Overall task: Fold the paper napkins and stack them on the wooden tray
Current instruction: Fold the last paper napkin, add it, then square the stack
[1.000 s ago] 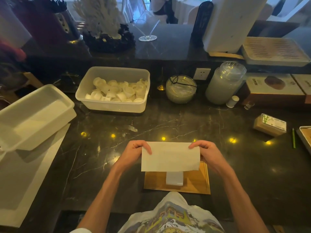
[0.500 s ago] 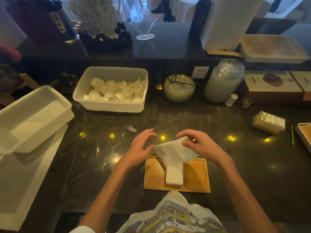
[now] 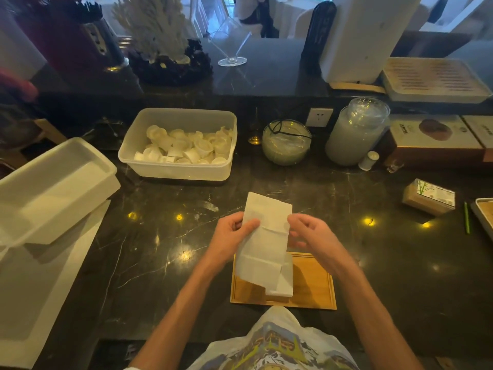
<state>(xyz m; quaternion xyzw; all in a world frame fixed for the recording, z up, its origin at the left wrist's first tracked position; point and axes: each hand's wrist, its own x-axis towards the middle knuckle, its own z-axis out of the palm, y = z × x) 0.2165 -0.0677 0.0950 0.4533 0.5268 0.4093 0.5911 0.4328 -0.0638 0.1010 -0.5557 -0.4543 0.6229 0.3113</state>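
One napkin (image 3: 264, 236) held above wooden tray (image 3: 312, 287).
Left hand (image 3: 232, 236) pinches its left edge; right hand (image 3: 312, 233) its right edge.

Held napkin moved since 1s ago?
Yes. The napkin turned from crosswise to lengthwise; its far end reaches beyond the wooden tray toward the plastic tub.

A restaurant service bar: dark marble counter (image 3: 373, 249), tub (image 3: 176, 172) of small sauce cups (image 3: 186, 152), cocktail glass (image 3: 232, 60), cloth-draped dining tables (image 3: 287, 12) beyond.
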